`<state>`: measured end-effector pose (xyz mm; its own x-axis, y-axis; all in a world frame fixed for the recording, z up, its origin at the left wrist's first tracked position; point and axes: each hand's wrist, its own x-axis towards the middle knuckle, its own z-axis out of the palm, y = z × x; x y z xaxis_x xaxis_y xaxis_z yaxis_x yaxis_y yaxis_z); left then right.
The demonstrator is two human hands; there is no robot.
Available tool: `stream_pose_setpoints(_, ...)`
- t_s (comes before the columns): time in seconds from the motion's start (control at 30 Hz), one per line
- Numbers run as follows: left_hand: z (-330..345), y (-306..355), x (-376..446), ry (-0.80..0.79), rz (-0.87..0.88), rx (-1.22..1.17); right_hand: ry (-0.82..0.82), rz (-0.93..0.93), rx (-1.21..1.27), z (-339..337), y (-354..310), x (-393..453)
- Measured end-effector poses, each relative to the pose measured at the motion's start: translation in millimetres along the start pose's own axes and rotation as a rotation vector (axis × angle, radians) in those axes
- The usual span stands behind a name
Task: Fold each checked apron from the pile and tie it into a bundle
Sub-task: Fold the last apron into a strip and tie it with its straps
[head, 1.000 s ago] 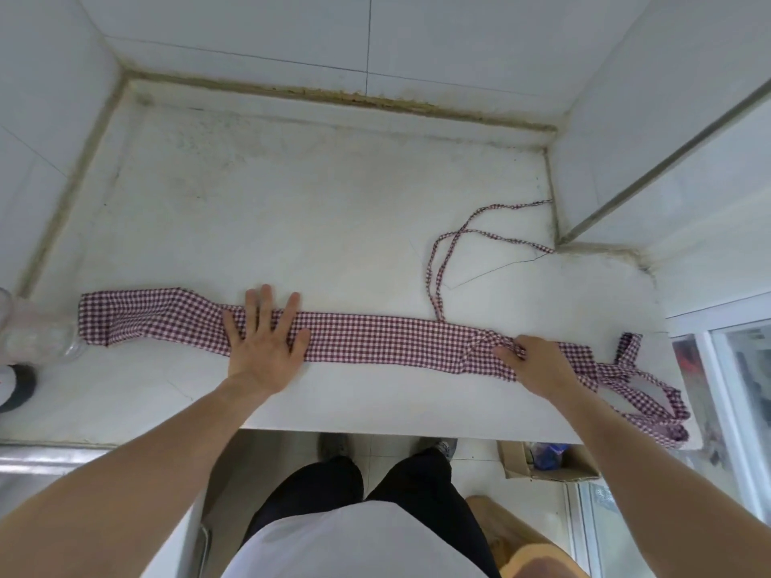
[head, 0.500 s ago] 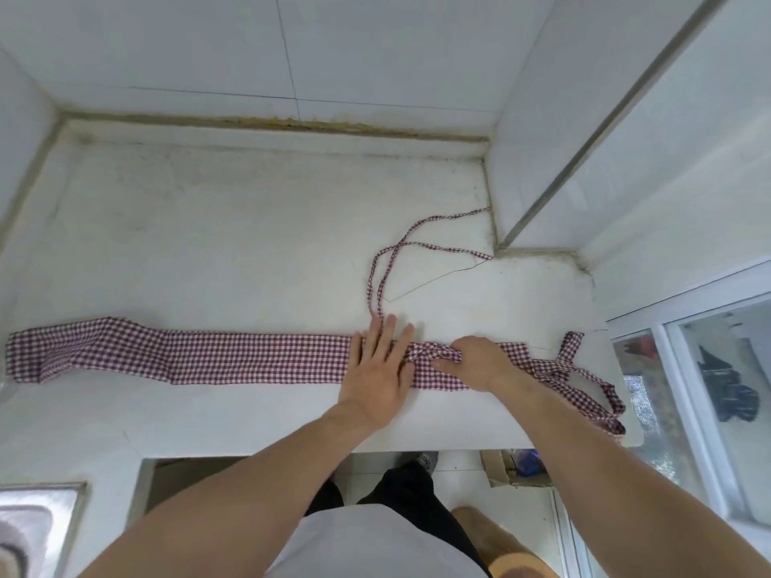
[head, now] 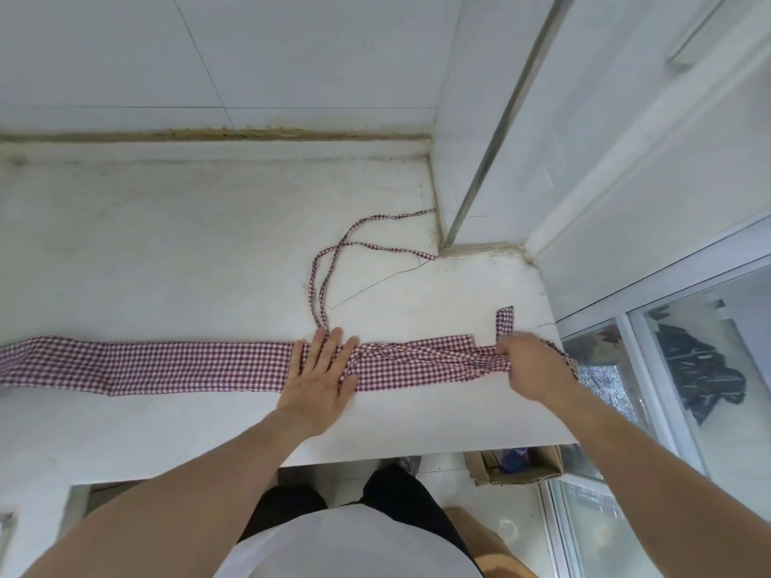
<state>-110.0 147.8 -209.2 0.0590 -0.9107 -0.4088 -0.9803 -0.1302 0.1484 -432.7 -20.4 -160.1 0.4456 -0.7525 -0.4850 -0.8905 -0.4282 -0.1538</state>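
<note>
Red-and-white checked apron (head: pixel 167 362), folded into a long strip, stretched along white stone table (head: pixel 167 244).
Left hand (head: pixel 319 375) flat, pinning strip; right hand (head: pixel 527 367) gripping bunched end, likely to keep tension for next fold.

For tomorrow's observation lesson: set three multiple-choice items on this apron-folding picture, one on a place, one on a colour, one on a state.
1. Where do the thin ties lie?
A. on the counter beyond the strip
B. on the floor
C. round a wrist

2. The apron's check is
A. blue and white
B. red and white
C. green and yellow

3. The left hand is
A. clenched
B. lifted clear
C. flat on the cloth

Answers:
1 A: the ties loop over the counter.
2 B: apron.
3 C: the left hand presses flat; the right hand grips the end.
</note>
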Motion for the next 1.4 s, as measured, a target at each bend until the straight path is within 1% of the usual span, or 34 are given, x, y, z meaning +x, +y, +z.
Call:
stream_pose_setpoints(0.07, -0.5, 1.4, 1.1, -0.005, -0.005, 0.009, 0.074, 0.063, 0.024, -1.8, 32.2, -6.6)
stream_pose_setpoints(0.13, -0.8, 1.7, 1.5, -0.007, -0.015, 0.008, 0.166, 0.128, 0.139, -5.5, 58.1, -10.6)
stream_pose_setpoints(0.2, -0.9, 3.0, 2.0, -0.008, -0.024, 0.003, 0.306, 0.119, 0.249, -4.6, 70.9, -10.7)
stream_pose_setpoints(0.27, -1.1, 1.9, 2.4, -0.014, -0.031, 0.001, 0.468, 0.038, 0.289, -1.6, 68.0, -8.3)
stream_pose_setpoints(0.3, -0.9, 3.2, 2.4, -0.019, -0.036, 0.003, 0.557, 0.028, 0.321, -0.6, 66.5, -7.6)
stream_pose_setpoints(0.33, -1.5, 3.8, 2.7, -0.022, -0.041, 0.002, 0.648, 0.057, 0.377, -1.9, 63.5, -6.6)
stream_pose_setpoints(0.4, -2.2, 5.9, 2.3, -0.013, -0.05, 0.005, 0.82, 0.178, 0.551, -4.7, 56.3, -5.3)
stream_pose_setpoints(0.43, -2.0, 7.0, 1.9, -0.005, -0.055, 0.008, 0.872, 0.227, 0.627, -4.2, 51.0, -3.6)
stream_pose_setpoints(0.47, -1.8, 8.3, 0.9, 0.005, -0.058, 0.009, 0.887, 0.255, 0.696, -4.6, 44.5, -3.1)
stream_pose_setpoints(0.5, -0.5, 9.8, -0.2, 0.019, -0.065, 0.007, 0.862, 0.264, 0.76, -4.3, 42.3, -1.9)
stream_pose_setpoints(0.53, 1.2, 10.7, -1.1, 0.034, -0.077, 0.002, 0.801, 0.258, 0.821, -6.4, 44.5, -1.5)
stream_pose_setpoints(0.57, 2.4, 11.2, -2.5, 0.055, -0.09, -0.009, 0.701, 0.239, 0.851, -10.5, 52.4, -2.7)
stream_pose_setpoints(0.6, 3.1, 11.5, -3.6, 0.075, -0.101, -0.022, 0.594, 0.199, 0.819, -16.0, 63.9, -5.2)
stream_pose_setpoints(0.63, 3.5, 12.4, -3.8, 0.086, -0.105, -0.033, 0.514, 0.153, 0.704, -21.2, 79.2, -7.5)
stream_pose_setpoints(0.67, 3.5, 14.9, -3.1, 0.083, -0.101, -0.037, 0.455, 0.122, 0.569, -25.5, 94.2, -10.7)
stream_pose_setpoints(0.7, 3.8, 18.3, -1.2, 0.078, -0.093, -0.035, 0.415, 0.123, 0.484, -28.4, 106.2, -14.0)
stream_pose_setpoints(0.73, 3.1, 20.3, 0.7, 0.076, -0.088, -0.027, 0.38, 0.151, 0.471, -28.9, 111.8, -15.4)
stream_pose_setpoints(0.8, 3.5, 27.2, 5.3, 0.084, -0.1, -0.022, 0.309, 0.236, 0.616, -28.7, 113.1, -16.2)
stream_pose_setpoints(0.9, 6.2, 27.1, 6.0, 0.089, -0.1, -0.002, 0.164, 0.282, 0.995, -34.7, 115.3, -14.7)
stream_pose_setpoints(1.0, 6.5, 23.6, 5.4, 0.089, -0.1, 0.003, -0.071, 0.198, 1.207, -48.9, 128.1, -25.4)
stream_pose_setpoints(1.07, 6.1, 24.5, 6.2, 0.079, -0.103, 0.005, -0.173, 0.136, 1.221, -51.9, 139.8, -30.2)
stream_pose_setpoints(1.1, 6.5, 24.6, 6.0, 0.074, -0.103, 0.005, -0.186, 0.125, 1.208, -51.1, 144.1, -30.3)
stream_pose_setpoints(1.17, 5.0, 26.4, 7.0, 0.061, -0.107, -0.001, -0.16, 0.124, 1.205, -46.2, 150.7, -27.4)
stream_pose_setpoints(1.3, 0.5, 29.4, 6.9, 0.038, -0.108, 0.006, -0.106, 0.15, 1.348, -34.0, 145.3, -22.2)
stream_pose_setpoints(1.33, 0.2, 31.4, 6.4, 0.062, -0.109, 0.007, -0.091, 0.158, 1.396, -31.8, 141.9, -21.6)
stream_pose_setpoints(1.4, -1.3, 42.4, 6.6, 0.183, -0.094, 0.008, -0.052, 0.178, 1.45, -29.7, 136.6, -20.8)
